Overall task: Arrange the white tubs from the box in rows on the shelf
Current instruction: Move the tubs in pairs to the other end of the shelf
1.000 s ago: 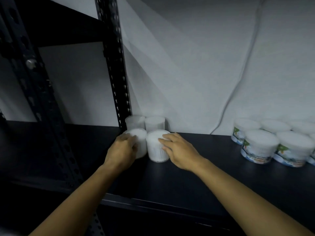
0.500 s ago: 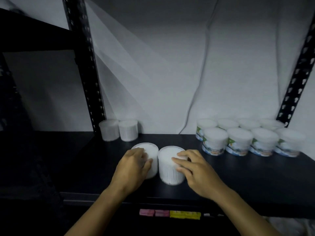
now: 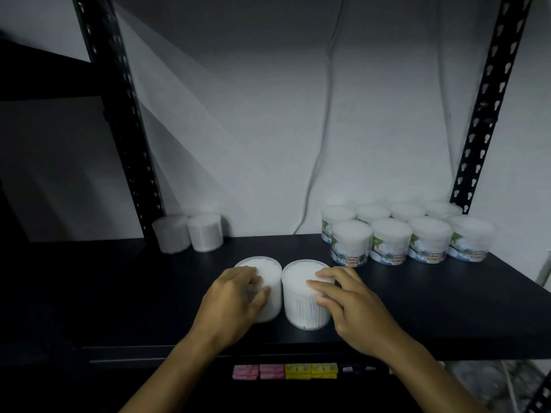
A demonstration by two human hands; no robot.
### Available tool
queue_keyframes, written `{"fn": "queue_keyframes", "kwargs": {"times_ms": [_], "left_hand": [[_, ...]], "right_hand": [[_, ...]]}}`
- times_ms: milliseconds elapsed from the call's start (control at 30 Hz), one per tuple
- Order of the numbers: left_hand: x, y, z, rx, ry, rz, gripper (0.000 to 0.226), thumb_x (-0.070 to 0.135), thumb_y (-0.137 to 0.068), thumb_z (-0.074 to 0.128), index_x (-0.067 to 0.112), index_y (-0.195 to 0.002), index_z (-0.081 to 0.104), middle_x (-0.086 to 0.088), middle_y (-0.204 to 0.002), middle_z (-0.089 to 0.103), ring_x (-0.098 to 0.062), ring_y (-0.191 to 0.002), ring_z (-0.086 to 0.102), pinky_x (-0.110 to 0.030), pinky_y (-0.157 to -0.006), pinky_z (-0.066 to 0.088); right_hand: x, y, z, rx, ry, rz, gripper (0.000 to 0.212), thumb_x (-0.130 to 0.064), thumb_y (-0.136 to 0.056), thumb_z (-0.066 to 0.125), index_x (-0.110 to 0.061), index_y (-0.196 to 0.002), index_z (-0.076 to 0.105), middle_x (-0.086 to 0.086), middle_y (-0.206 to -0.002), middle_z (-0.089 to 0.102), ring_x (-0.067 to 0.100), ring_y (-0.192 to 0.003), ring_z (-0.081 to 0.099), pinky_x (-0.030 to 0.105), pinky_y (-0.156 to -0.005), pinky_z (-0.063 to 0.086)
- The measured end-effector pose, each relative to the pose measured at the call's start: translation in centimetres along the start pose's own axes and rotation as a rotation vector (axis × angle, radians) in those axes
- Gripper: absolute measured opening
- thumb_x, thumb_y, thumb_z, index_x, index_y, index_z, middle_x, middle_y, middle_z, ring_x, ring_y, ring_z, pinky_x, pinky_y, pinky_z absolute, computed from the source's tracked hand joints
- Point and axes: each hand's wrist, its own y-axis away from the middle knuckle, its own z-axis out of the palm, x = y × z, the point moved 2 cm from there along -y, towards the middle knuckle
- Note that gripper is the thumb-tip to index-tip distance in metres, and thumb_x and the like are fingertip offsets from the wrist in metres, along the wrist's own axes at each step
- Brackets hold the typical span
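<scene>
Two white tubs stand side by side near the front of the black shelf (image 3: 417,308). My left hand (image 3: 235,302) grips the left tub (image 3: 268,272) from its near side, fingers curled over the lid. My right hand (image 3: 348,299) grips the right tub (image 3: 298,299), fingers curled over its lid and right side. Two more plain white tubs (image 3: 187,232) stand at the back left by the upright. The box is out of view.
Several labelled cotton-bud tubs (image 3: 405,234) stand in two rows at the back right. Black slotted uprights (image 3: 125,120) frame the shelf at both sides. A cable (image 3: 322,126) hangs down the white wall. Pink and yellow packets (image 3: 283,371) lie on the level below.
Both tubs, with my hands on them, have come away from the back pair toward the shelf's front edge. The view has swung right, bringing the labelled tubs fully in.
</scene>
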Motion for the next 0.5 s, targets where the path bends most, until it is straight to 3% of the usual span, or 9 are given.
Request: {"fn": "queue_keyframes", "kwargs": {"times_ms": [100, 233, 367, 500], "left_hand": [[0.2, -0.5, -0.7, -0.073, -0.055, -0.038, 0.053, 0.055, -0.083, 0.063, 0.028, -0.128, 0.054, 0.013, -0.139, 0.047, -0.007, -0.128, 0.041, -0.028, -0.098, 0.041], [0.8, -2.3, -1.2, -0.245, -0.139, -0.148, 0.096, 0.071, -0.074, 0.061, 0.027, -0.149, 0.022, 0.008, -0.155, 0.023, -0.013, -0.142, 0.023, -0.037, -0.11, 0.028], [0.9, -3.7, -0.8, -0.335, -0.208, -0.191, 0.107, 0.072, -0.073, 0.062, 0.021, -0.152, 0.011, -0.001, -0.153, 0.033, -0.021, -0.138, 0.034, -0.04, -0.108, 0.033], [0.2, -3.9, -0.5, -0.416, 0.041, -0.218, 0.107, 0.054, -0.07, 0.076, 0.029, -0.151, 0.012, 0.002, -0.151, 0.036, -0.021, -0.134, 0.04, -0.034, -0.104, 0.038]], "right_hand": [[0.0, -0.3, -0.7, -0.058, -0.035, -0.005, 0.041, -0.031, -0.088, 0.059, -0.029, -0.129, 0.055, -0.017, -0.131, 0.042, -0.006, -0.126, 0.029, 0.018, -0.1, 0.032], [0.4, -1.9, -1.7, -0.273, -0.241, 0.087, 0.069, -0.029, -0.083, 0.063, -0.04, -0.142, 0.03, -0.024, -0.149, 0.021, -0.01, -0.138, 0.007, 0.023, -0.112, 0.013], [0.5, -3.1, -1.9, -0.398, -0.221, 0.138, 0.07, -0.033, -0.085, 0.061, -0.045, -0.143, 0.024, -0.025, -0.147, 0.023, -0.01, -0.136, 0.014, 0.023, -0.114, 0.014], [0.6, -2.8, -2.0, -0.287, -0.088, 0.138, 0.07, -0.044, -0.082, 0.061, -0.039, -0.143, 0.027, -0.024, -0.135, 0.033, -0.002, -0.129, 0.026, 0.026, -0.111, 0.022]]}}
